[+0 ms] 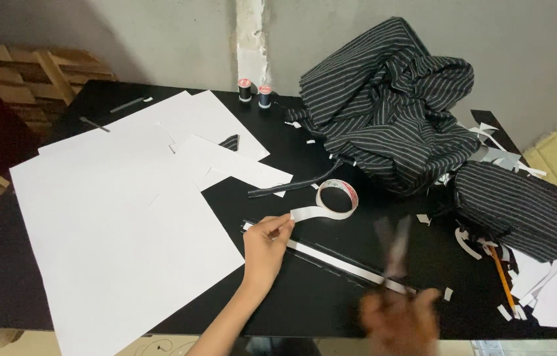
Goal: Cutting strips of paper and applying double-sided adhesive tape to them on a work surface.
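Note:
My left hand (264,249) pinches the loose end of a white tape strip pulled from a tape roll (337,198) that lies on the black table (318,296). My right hand (400,322), blurred by motion, grips a pair of scissors (394,247) with the blades pointing up toward the tape. A long white strip (338,262) lies on the table between the two hands.
Large white paper sheets (120,217) cover the table's left side. A heap of black striped cloth (390,99) lies at the back right, a smaller striped piece (512,207) beside it. Two thread spools (255,92) stand at the back. A pencil (504,280) and paper scraps (549,283) lie at right.

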